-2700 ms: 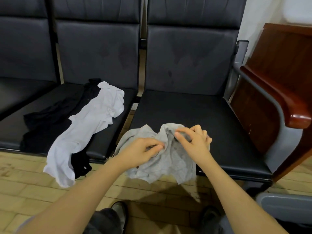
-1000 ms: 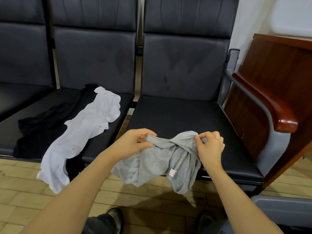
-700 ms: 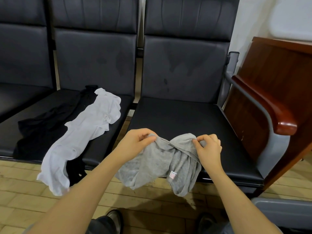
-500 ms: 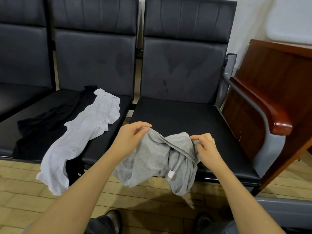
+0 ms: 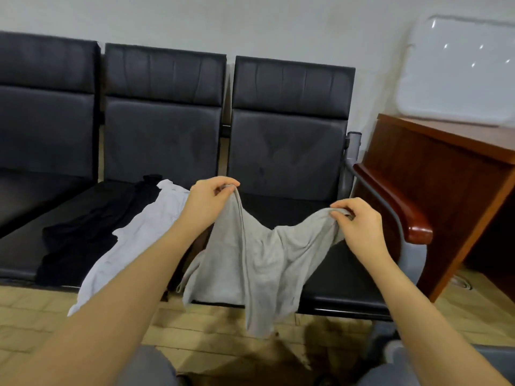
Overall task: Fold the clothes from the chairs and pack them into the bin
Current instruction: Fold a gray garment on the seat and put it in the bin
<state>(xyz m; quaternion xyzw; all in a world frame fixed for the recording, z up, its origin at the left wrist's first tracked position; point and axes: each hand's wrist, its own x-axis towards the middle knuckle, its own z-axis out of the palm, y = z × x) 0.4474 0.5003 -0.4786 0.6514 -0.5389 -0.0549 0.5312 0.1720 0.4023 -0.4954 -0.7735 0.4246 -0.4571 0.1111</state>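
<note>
Grey garment (image 5: 259, 263) held up at frame centre, stretched between both hands in front of the right-hand chair (image 5: 287, 151). Left hand (image 5: 207, 200) grips one top corner: fingers (image 5: 227, 183) curled over a bunched edge, thumb pinching beneath. Right hand (image 5: 359, 221) grips the other top corner, lower and further right, fingers curled tight on a wad of cloth. Top edge of the garment sags in a dip between the two hands. The body of it hangs down past the front edge of the seat, lowest point over the tiled floor (image 5: 211, 338). A seam runs down its left part.

White garment (image 5: 133, 240) lies in a long crumpled strip on the middle chair (image 5: 163, 126), centre-left of frame, its lower end draped off the seat front toward the floor; partly hidden by the left forearm. Black garment (image 5: 89, 221) lies just beside it to the left on the same seat, touching it.

Wooden desk (image 5: 446, 174) at right of frame, close beside the right-hand chair's wood-capped armrest (image 5: 395, 201). A grey container edge (image 5: 479, 355) shows at lower right; cannot tell what it is.
</note>
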